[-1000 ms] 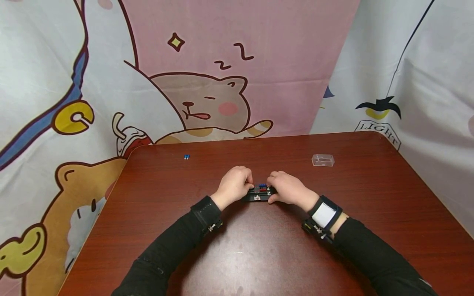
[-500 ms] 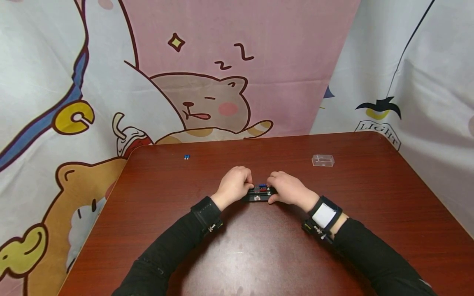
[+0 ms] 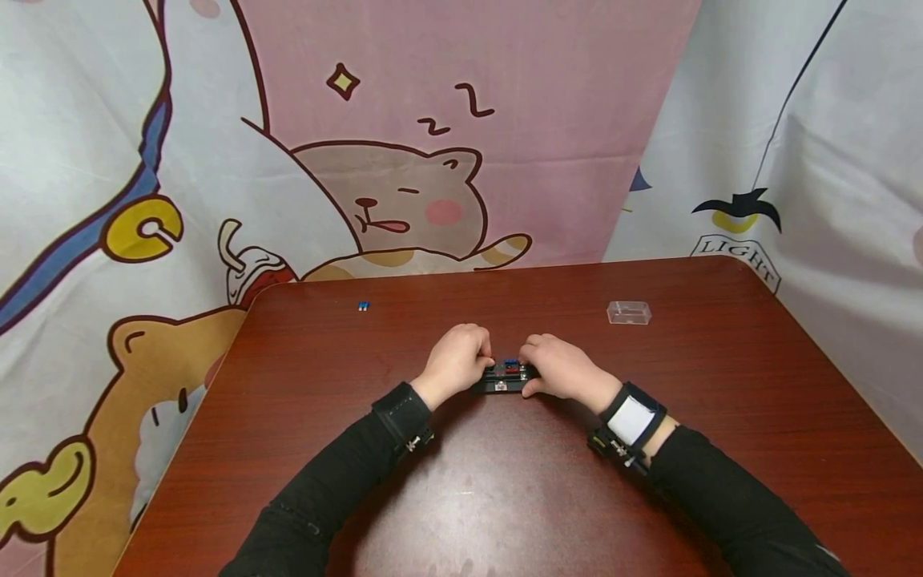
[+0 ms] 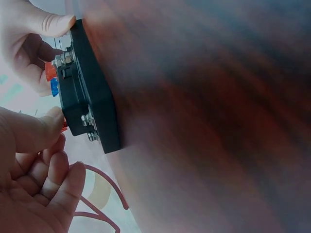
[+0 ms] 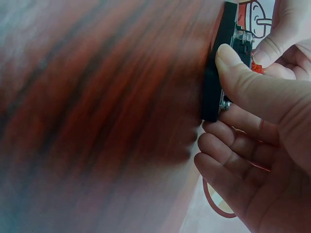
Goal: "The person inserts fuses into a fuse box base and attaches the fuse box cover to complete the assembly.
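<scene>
Worktop layout unchanged over the last second; both hands same pose, so work looks paused or very fine at the black block (image 4: 99, 87), which sits on the worktop (image 3: 461, 481). Right hand (image 3: 566, 367) grips block's right end, thumb on its near side. Left hand (image 3: 456, 358) pinches what looks like a small red piece (image 5: 257, 67) at block's left end; fingertips hide most, can't tell if seated. Clear box (image 3: 629, 313) back right of block, tiny blue pieces (image 3: 364, 306) back left
</scene>
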The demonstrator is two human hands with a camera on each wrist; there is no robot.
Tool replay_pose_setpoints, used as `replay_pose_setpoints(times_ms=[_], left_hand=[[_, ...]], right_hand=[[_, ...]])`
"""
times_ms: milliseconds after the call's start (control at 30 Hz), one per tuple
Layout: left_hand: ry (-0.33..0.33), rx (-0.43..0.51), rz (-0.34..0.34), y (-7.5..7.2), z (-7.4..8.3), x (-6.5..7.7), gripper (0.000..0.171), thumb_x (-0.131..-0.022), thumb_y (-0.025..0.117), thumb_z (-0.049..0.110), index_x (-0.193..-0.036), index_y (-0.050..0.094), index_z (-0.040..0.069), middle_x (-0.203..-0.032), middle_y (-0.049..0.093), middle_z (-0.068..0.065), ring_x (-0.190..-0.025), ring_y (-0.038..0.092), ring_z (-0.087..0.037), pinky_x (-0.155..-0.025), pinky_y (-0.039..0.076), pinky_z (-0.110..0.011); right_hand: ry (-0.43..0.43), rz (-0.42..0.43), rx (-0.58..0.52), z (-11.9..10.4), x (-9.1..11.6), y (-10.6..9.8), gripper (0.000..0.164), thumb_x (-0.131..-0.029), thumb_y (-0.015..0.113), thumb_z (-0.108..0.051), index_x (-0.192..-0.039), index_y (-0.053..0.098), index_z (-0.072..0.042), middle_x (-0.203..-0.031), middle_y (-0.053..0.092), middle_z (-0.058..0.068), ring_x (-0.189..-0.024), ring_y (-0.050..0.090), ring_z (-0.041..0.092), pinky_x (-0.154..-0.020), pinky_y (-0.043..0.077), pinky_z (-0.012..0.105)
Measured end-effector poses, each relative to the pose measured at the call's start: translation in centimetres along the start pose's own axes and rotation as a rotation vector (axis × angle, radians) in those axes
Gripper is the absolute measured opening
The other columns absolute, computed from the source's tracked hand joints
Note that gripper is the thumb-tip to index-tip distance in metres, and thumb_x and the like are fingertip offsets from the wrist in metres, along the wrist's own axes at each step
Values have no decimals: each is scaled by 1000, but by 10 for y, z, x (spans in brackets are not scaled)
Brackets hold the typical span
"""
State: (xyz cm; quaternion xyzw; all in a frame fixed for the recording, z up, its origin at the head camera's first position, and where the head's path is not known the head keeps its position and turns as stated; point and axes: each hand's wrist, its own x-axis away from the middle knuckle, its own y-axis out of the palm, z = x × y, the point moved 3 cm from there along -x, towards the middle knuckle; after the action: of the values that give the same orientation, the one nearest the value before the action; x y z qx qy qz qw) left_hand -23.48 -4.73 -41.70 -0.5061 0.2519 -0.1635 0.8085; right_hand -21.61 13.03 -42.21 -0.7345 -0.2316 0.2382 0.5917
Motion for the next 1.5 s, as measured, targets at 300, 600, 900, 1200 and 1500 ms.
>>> replay_pose_setpoints(times_ms=[300,600,900,1200,1500], left_hand=[[8,-22,-29,-2,2,0,25,-80,82,10,-68,62,17,-74,57,5,-78,59,-18,-72,48,-32],[17,-74,-78,-7,7,-2,24,-81,75,1,-68,64,17,-77,59,5,-75,59,-15,-63,47,-28],[1,-77,-139,-6,8,-4,25,-81,71,-2,-67,62,17,-77,59,4,-72,56,-12,-59,43,-26],[-13,-99,-216,-9,10,-11,21,-79,71,-3,-70,64,15,-77,61,3,-70,54,-14,-59,44,-28],[27,-105,-266,-15,6,-10,15,-82,71,0,-77,70,14,-80,66,1,-73,55,-13,-64,47,-29]], right_hand=[[4,-7,-3,0,0,0,43,-70,89,-36,-93,67,-7,-86,52,0,-83,54,21,-73,48,38],[-8,-6,16,1,-1,1,43,-69,89,-37,-91,66,-8,-83,51,-1,-80,53,20,-73,47,37],[0,-13,14,1,-1,1,43,-70,89,-36,-91,66,-7,-84,52,0,-80,53,20,-73,47,36],[10,-16,8,1,-1,1,43,-70,89,-36,-92,67,-8,-84,51,0,-80,52,20,-73,47,36],[6,-18,9,0,-1,1,43,-71,89,-37,-92,66,-7,-84,51,0,-80,53,21,-73,47,37]])
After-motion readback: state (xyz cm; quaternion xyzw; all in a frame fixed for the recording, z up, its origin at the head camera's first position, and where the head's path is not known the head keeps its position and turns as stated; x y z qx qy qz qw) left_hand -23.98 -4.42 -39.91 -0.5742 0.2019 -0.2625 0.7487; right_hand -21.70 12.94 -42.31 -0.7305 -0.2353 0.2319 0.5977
